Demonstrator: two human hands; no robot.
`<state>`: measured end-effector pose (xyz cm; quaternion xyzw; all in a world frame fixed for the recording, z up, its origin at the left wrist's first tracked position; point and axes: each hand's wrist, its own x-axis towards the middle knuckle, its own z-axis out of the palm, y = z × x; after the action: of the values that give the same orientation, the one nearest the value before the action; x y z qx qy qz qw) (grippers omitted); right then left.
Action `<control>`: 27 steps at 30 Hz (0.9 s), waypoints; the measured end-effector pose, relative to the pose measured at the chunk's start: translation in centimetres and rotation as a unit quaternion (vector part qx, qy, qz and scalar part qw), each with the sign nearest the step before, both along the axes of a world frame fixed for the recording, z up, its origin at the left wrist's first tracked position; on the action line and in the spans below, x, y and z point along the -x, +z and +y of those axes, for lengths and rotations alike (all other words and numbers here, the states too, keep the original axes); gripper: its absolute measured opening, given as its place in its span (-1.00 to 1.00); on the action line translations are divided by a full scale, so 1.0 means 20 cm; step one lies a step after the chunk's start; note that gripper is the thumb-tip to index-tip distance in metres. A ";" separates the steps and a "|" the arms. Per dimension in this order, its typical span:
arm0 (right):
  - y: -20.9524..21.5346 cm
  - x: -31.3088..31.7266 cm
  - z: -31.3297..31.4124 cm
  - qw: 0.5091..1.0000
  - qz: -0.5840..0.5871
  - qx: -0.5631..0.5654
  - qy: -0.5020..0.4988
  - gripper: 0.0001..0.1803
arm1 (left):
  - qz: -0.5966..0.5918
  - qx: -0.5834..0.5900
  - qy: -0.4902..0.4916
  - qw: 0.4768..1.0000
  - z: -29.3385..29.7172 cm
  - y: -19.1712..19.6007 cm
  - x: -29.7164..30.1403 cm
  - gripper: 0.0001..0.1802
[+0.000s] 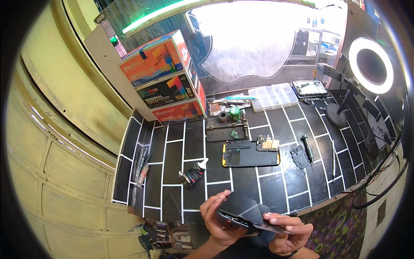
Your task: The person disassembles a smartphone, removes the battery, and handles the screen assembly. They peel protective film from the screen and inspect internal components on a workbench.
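Note:
Above the table's front edge, both my hands hold a dark, glossy phone (241, 206), tilted. A gap with internal parts runs along its near edge, so a panel seems partly raised. My left hand (219, 222) is closed around the left end, fingertips on the far edge. At the right end my right hand (291, 234) grips the phone, with several fingers lying over its top. Beyond them lies an opened phone housing (251, 159) with yellow-edged corners, and a circuit board (268, 143) rests on its far right part. The phone's underside is hidden.
Left of the housing lies a black bottle with a white nozzle (194, 173). A screwdriver (307, 149), a black plastic cover (299, 157) and a thin metal tool (333, 160) lie right. Behind are a board holder (215, 134), compartment box (274, 97), ring light (352, 64) and stacked cartons (166, 93).

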<state>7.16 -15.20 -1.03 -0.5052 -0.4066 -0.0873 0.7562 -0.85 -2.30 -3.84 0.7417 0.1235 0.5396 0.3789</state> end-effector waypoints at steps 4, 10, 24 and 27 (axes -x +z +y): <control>0.06 -0.07 -0.02 0.994 -0.028 -0.005 0.105 -0.65 | 0.015 0.008 0.016 1.000 -0.02 0.03 0.00 0.07; 0.07 -0.04 0.00 0.997 -0.035 0.053 0.032 -0.73 | 0.001 0.032 0.037 0.999 -0.08 0.22 0.01 0.15; 0.12 -0.04 0.05 0.998 -0.005 0.064 0.018 -0.76 | 0.213 -0.209 0.068 0.952 0.04 0.51 0.07 -0.10; 0.12 -0.03 0.05 0.998 -0.007 0.060 0.017 -0.74 | 0.134 -0.220 0.064 0.964 0.09 0.40 0.06 -0.10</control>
<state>7.85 -14.27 1.33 -0.5423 -0.4245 -0.0532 0.7231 -1.99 -0.57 4.16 0.8628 0.0981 0.4724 0.1510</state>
